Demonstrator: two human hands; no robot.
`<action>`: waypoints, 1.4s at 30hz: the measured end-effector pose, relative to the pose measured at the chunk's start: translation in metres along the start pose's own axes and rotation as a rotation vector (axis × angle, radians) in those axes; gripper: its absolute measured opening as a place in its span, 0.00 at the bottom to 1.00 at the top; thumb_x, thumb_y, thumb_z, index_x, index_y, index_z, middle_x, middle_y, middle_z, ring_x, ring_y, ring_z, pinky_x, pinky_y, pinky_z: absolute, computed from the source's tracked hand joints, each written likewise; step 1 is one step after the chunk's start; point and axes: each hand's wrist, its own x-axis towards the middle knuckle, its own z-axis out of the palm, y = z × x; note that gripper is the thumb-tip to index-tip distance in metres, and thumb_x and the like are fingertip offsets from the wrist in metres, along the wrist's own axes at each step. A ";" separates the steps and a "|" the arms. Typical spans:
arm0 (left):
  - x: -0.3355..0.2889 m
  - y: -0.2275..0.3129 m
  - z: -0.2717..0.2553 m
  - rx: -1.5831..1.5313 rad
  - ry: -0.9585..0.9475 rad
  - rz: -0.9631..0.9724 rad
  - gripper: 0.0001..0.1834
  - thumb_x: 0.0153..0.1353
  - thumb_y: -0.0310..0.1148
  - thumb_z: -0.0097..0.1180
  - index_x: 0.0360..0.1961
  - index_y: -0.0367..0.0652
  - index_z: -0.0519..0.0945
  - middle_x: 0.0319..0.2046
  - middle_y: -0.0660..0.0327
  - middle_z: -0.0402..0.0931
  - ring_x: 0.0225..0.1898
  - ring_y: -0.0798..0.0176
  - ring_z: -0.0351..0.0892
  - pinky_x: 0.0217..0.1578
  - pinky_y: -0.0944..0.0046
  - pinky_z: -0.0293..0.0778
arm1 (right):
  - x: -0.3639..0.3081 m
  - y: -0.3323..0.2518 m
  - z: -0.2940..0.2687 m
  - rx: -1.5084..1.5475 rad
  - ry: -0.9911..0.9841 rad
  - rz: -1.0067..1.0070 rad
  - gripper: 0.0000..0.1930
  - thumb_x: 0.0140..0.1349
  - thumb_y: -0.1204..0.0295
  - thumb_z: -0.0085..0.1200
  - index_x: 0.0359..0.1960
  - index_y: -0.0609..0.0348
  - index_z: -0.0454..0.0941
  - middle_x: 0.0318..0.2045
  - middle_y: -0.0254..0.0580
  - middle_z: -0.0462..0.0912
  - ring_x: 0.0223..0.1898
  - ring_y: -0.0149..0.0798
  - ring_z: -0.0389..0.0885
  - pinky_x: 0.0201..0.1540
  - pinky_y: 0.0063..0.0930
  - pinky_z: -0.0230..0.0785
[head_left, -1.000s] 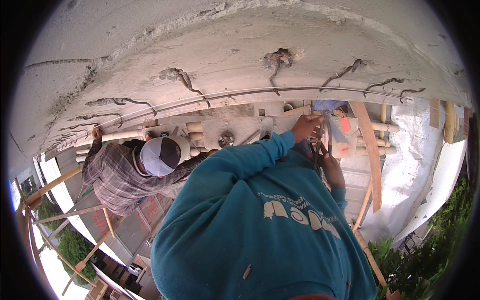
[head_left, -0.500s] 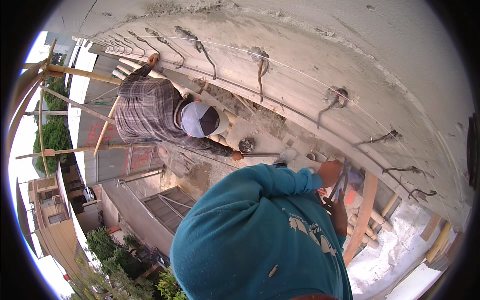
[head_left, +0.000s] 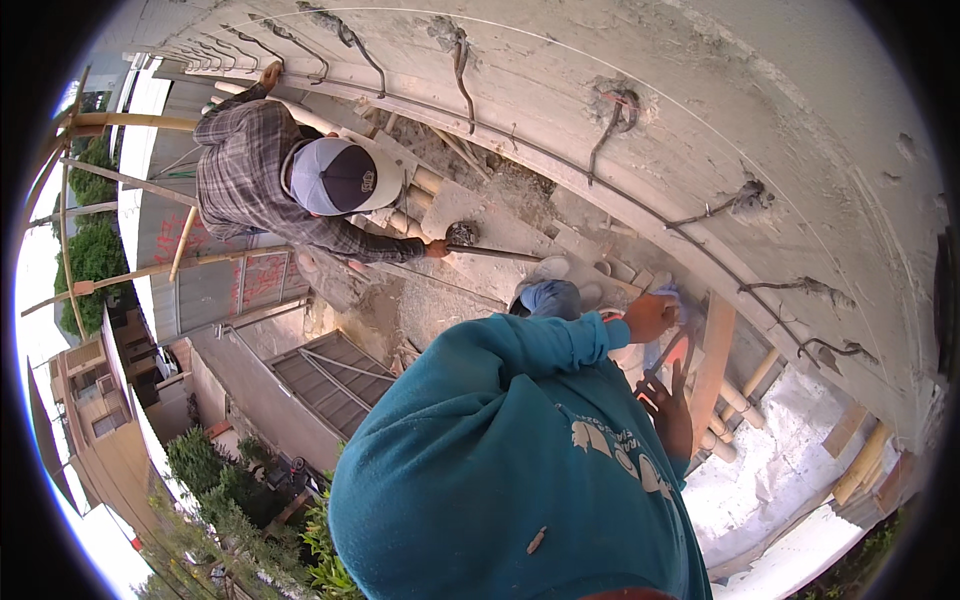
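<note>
Far left: wooden scaffold poles [head_left: 120, 122] over a long drop to a yard.
Co-worker in plaid shirt [head_left: 250, 170] and pale cap leans along the ledge, one hand closed on a long dark rod [head_left: 495, 253] lying across the rubble.
Centre: a blue-grey rounded cap or cloth [head_left: 550, 298] sits just beside the teal sleeve.
Left hand [head_left: 650, 316]: curled into a fist at the top of the upright wooden plank [head_left: 715, 360]. A pale blue scrap shows at the knuckles; what the fist grips cannot be told.
Red-handled tool [head_left: 668, 362], probably pliers: lies between the two hands, just above the right hand [head_left: 672, 412].
Right hand: fingers splayed, thumb side toward the handles; firm hold or not, cannot tell.
Handling estimate: stiff metal, light, coated handles give the safe hold; a drop risk at this height.
Right: bent steel hooks [head_left: 745, 195] jut from the concrete wall [head_left: 800, 90] and crowd the working space, as does the plank.
</note>
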 end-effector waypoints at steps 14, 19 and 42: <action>0.002 0.002 -0.032 0.075 0.262 0.032 0.13 0.66 0.33 0.46 0.40 0.40 0.82 0.27 0.49 0.82 0.28 0.49 0.82 0.32 0.54 0.76 | 0.001 -0.009 0.000 -0.229 0.058 -0.027 0.38 0.64 0.70 0.49 0.75 0.50 0.48 0.57 0.48 0.76 0.52 0.40 0.80 0.57 0.36 0.70; -0.017 0.016 -0.084 -0.173 -0.606 -0.215 0.14 0.66 0.36 0.49 0.40 0.43 0.85 0.19 0.59 0.77 0.23 0.66 0.77 0.28 0.61 0.73 | 0.028 0.020 0.009 0.139 0.163 -0.053 0.34 0.67 0.79 0.45 0.73 0.57 0.48 0.62 0.52 0.70 0.53 0.45 0.80 0.55 0.40 0.78; -0.017 0.088 -0.128 -0.347 -0.096 0.013 0.09 0.55 0.30 0.65 0.36 0.36 0.86 0.29 0.54 0.84 0.27 0.67 0.82 0.28 0.63 0.77 | 0.104 -0.001 0.135 -0.060 0.580 -0.742 0.16 0.69 0.63 0.53 0.47 0.64 0.71 0.37 0.44 0.80 0.31 0.35 0.80 0.26 0.23 0.69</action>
